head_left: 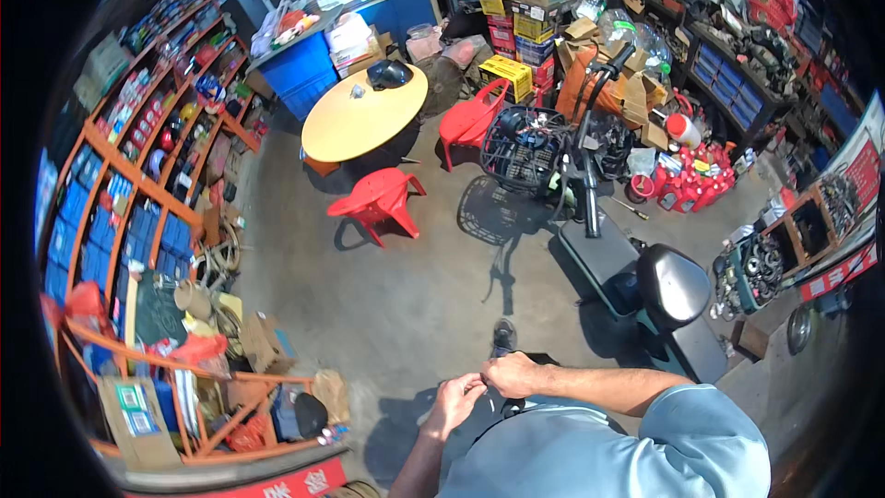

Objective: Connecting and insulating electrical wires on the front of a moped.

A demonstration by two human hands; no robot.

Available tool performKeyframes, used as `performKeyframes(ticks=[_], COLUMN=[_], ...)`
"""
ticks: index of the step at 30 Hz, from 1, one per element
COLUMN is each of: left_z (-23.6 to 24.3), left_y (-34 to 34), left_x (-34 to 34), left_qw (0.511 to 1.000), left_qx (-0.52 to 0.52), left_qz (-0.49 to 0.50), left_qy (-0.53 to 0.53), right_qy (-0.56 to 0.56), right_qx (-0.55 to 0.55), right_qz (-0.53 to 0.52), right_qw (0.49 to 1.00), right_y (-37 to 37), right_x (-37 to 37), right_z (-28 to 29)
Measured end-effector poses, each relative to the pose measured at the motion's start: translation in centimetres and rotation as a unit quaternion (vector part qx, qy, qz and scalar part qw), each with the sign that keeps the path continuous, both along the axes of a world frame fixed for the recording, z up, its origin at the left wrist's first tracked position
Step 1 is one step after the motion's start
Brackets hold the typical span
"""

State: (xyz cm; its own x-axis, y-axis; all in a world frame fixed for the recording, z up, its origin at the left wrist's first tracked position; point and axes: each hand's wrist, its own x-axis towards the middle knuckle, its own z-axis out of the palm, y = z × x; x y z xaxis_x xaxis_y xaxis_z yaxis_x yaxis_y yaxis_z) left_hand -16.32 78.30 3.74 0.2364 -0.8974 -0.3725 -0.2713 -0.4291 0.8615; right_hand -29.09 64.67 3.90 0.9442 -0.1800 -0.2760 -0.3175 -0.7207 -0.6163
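While the left hand (459,398) and right hand (513,374) meet at the frame's lower centre, fingers curled closed, apparently pinching a small item (485,379) too indistinct to identify, their work looks unfinished, how much remains being impossible to tell.

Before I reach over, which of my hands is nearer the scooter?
Right. Your right hand is to the scooter's lower left; your left hand is farther left.

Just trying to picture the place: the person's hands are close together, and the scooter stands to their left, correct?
The side is wrong: in the head view, the scooter stands to their right. The left hand and right hand are indeed close together.
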Motion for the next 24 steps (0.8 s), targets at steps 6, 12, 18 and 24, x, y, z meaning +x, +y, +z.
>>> performKeyframes(ticks=[6,12,18,24], left_z=[1.1,3.7,2.6,0.0], left_y=[-10.0,-21.3,-32.6,-41.4], left_x=[9.3,14.4,17.3,19.0], left_qw=[0.995,0.972,0.922,0.936], left_qx=[0.026,-0.043,-0.127,0.001], left_qz=[-0.060,-0.132,-0.296,-0.343], left_qy=[-0.078,-0.187,-0.216,-0.075], right_qy=[-0.040,-0.032,0.002,0.020], right_qx=[0.005,0.019,0.007,0.015], right_qz=[-0.006,-0.054,-0.191,-0.331], right_qw=[0.999,0.998,0.982,0.943], right_y=[-10.3,-18.9,-25.8,-31.5], right_x=[8.5,12.4,13.0,13.5], right_z=[2.7,4.5,4.6,4.1])
